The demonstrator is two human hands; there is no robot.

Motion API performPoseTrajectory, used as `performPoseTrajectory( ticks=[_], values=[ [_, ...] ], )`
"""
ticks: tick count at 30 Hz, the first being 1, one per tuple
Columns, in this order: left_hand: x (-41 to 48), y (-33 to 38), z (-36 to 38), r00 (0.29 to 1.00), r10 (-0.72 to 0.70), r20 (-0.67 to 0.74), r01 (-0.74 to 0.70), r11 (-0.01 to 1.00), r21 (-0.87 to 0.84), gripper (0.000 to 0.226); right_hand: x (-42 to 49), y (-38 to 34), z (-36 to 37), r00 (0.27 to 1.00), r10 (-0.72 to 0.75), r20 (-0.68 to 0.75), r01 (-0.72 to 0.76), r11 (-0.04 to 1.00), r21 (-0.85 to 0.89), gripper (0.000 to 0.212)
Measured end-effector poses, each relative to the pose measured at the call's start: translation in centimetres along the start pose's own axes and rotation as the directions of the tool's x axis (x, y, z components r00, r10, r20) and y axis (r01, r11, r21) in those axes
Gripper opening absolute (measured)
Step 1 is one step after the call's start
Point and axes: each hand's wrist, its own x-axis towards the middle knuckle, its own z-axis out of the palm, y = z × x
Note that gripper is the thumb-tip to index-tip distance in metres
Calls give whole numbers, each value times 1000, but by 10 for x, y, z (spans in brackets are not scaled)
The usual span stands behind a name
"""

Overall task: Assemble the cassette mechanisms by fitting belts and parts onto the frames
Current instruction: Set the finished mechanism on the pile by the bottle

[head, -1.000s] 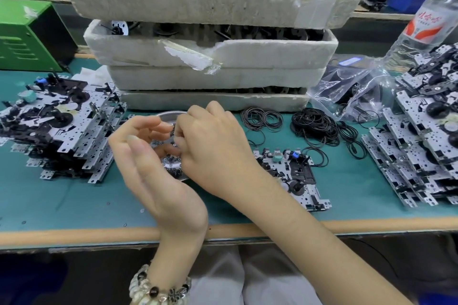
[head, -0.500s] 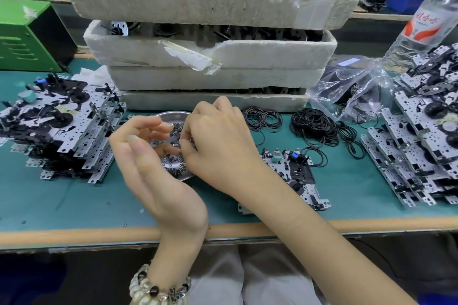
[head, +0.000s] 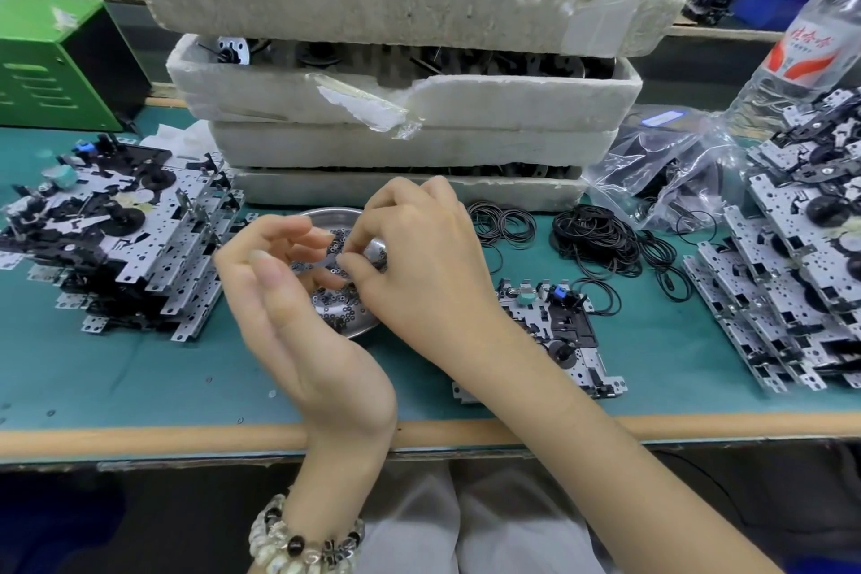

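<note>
Right hand (head: 419, 261) pinches a tiny dark part (head: 336, 253) over the round shiny metal dish (head: 326, 213); left hand (head: 289, 294) loose. Silver metal frame (head: 568, 340) lies just right.

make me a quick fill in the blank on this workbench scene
1. The beaded bracelet is worn on the ____ wrist.
2. The metal box at the far left of the bench is ____ in colour.
3. The white foam trays are stacked ____ high.
4. The loose black belts lie to the ____ of the metal dish.

Missing words: left; green; four; right
</note>
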Motion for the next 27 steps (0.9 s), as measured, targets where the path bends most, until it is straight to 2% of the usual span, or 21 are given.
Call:
performPoseTrajectory(
  ticks=[5, 15, 24, 27],
  values=[
    [0, 1, 1, 1000, -7, -3, 7, 1000, 0, 28, -4, -1, 5, 998, -20, 51, 20, 1000, -9, 16],
    [0, -1, 0, 1000, 4, 5, -4, 1000, 16, 28, -3, 0, 1, 1000, 21, -21, -21, 1000, -17, 7],
    [0, 0, 0, 1000, 12, 17, -13, 1000, 28, 28, -6, 4, -5, 999, 14, -50, -9, 995, 99, 5],
    [0, -3, 0, 997, 13, 71, -13, 1000, -7, 22, -7, 11, -22, 997, 14, -72, -3, 989, 148, 3]
  ],
)
